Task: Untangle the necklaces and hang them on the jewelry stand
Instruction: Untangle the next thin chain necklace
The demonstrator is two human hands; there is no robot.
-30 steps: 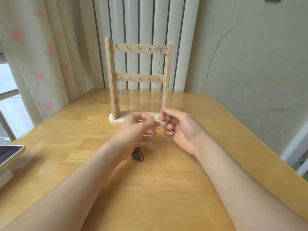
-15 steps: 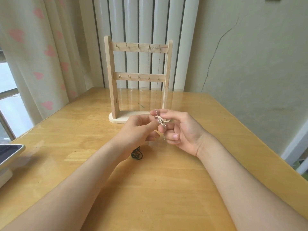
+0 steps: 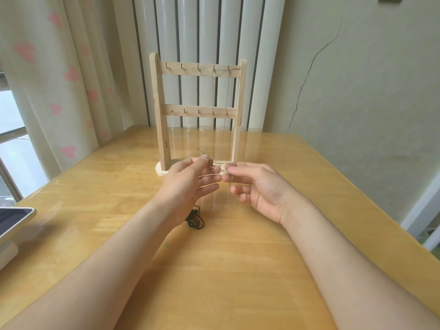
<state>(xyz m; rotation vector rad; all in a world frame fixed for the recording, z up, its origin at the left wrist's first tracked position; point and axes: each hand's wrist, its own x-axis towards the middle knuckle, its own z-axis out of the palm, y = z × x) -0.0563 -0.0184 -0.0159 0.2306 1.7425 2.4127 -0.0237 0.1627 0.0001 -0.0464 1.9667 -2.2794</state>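
A wooden jewelry stand (image 3: 161, 120) with two rows of small hooks stands at the back of the table. One thin silver necklace (image 3: 226, 101) hangs from the two right-hand hooks of its top bar. In front of the stand's base my left hand (image 3: 188, 184) and my right hand (image 3: 257, 186) each pinch an end of a silver chain (image 3: 215, 166), stretched between them just above the table. A dark green cord necklace (image 3: 195, 218) lies bunched on the table, partly hidden under my left wrist.
The yellow wooden table (image 3: 214, 270) stands against a cracked wall and white radiator pipes. A curtain with pink hearts (image 3: 59, 75) hangs at the left. A tablet-like device (image 3: 13, 222) sits at the table's left edge.
My hands have drawn apart, pulling the bunched silver chain out into a line between them. The view has tilted slightly down.
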